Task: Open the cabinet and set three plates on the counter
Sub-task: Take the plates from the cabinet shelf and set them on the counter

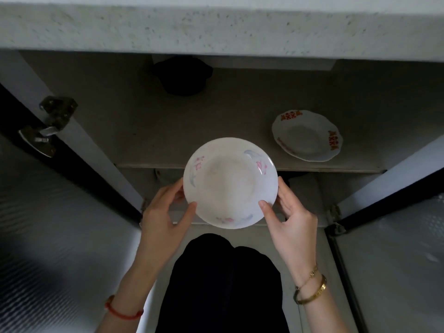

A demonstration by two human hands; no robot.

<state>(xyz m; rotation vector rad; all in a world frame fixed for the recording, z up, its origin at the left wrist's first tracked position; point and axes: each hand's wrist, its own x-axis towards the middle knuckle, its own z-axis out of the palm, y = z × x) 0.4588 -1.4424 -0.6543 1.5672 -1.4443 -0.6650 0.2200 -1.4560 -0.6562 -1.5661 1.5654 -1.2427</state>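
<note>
Both hands, left [165,212] and right [292,212], pinch a glossy floral plate [229,182] at its rim, thumbs on top, in front of the open cabinet [168,131]. Another scalloped, red-patterned plate [306,135] lies on the shelf. Plates already on the speckled counter [216,27] cannot be seen, so at least two moves probably remain.
</note>
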